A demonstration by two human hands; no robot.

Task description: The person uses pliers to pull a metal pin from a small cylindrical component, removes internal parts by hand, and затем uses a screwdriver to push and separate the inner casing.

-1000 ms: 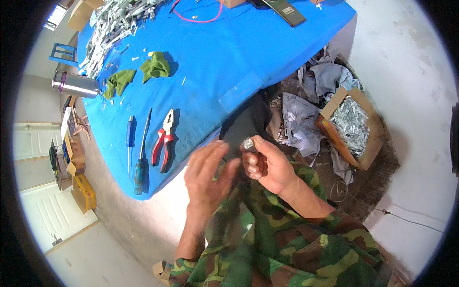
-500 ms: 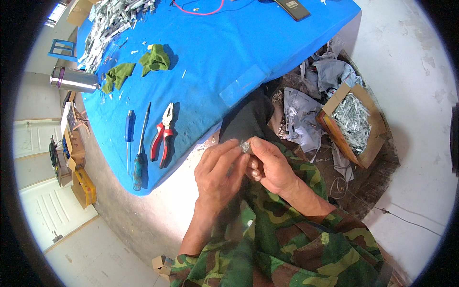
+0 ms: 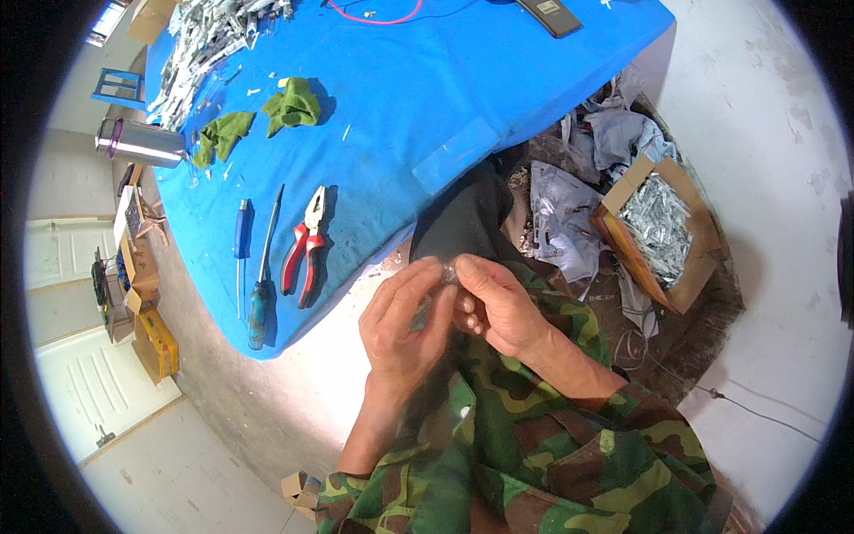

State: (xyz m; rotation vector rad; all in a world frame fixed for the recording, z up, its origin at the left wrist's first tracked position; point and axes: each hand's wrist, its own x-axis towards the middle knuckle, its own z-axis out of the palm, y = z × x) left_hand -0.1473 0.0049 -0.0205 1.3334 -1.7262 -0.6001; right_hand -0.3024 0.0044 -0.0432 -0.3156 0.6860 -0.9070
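Over my lap, both hands meet at a small clear-grey, shiny piece [image 3: 449,274], too small to make out its kind. The fingertips of my left hand [image 3: 405,316] pinch it from the left. On the other side, the thumb and forefinger of my right hand [image 3: 503,307] close on it, with the remaining fingers curled beneath. Left of my hands, on the blue-covered table [image 3: 382,133], lie red-handled pliers [image 3: 307,249], a screwdriver with a teal handle [image 3: 258,316] and a thinner one with a blue handle [image 3: 243,236].
Green cloth pieces [image 3: 292,104], a steel flask [image 3: 140,142] and a heap of grey-white strips [image 3: 209,49] are on the table's far left. A dark phone [image 3: 550,16] lies at its far edge. To my right, a cardboard box [image 3: 658,231] of similar strips stands among plastic bags [image 3: 565,218].
My fingers have shifted slightly around the small piece, which shows a little less between them. The table and tools appear moved slightly in view.
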